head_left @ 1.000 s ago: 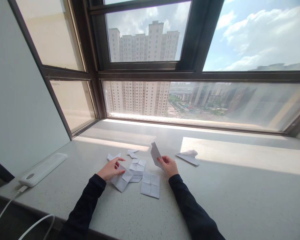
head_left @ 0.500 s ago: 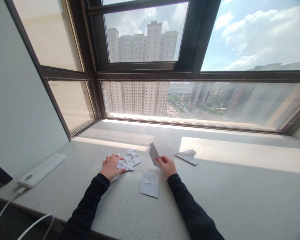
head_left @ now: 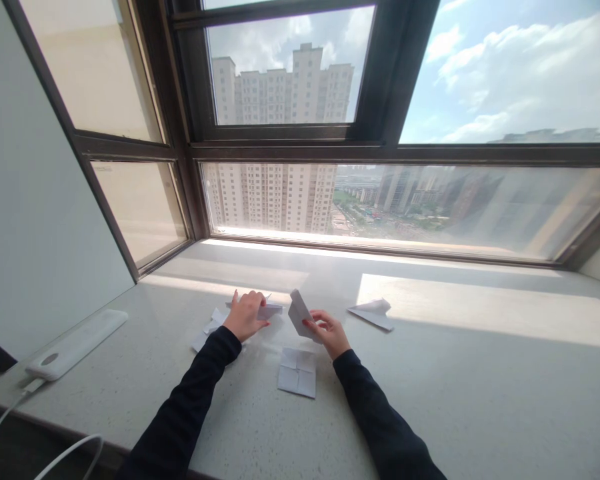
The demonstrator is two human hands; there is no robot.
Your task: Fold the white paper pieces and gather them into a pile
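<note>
The right hand [head_left: 330, 331] pinches a folded white paper piece [head_left: 299, 312] upright above the speckled stone sill [head_left: 430, 387]. At its 9 o'clock, the left hand [head_left: 247, 315] presses flat, fingers narrow, on loose white paper scraps [head_left: 211, 325].

A high-rise flat, by the look of it: a wide stone window ledge [head_left: 430, 373] under dark-framed windows [head_left: 290, 143], apartment towers [head_left: 280, 87] and city streets far below outside, and a white power bank [head_left: 75, 343] charging on its cable [head_left: 10, 413] at the corner.
</note>
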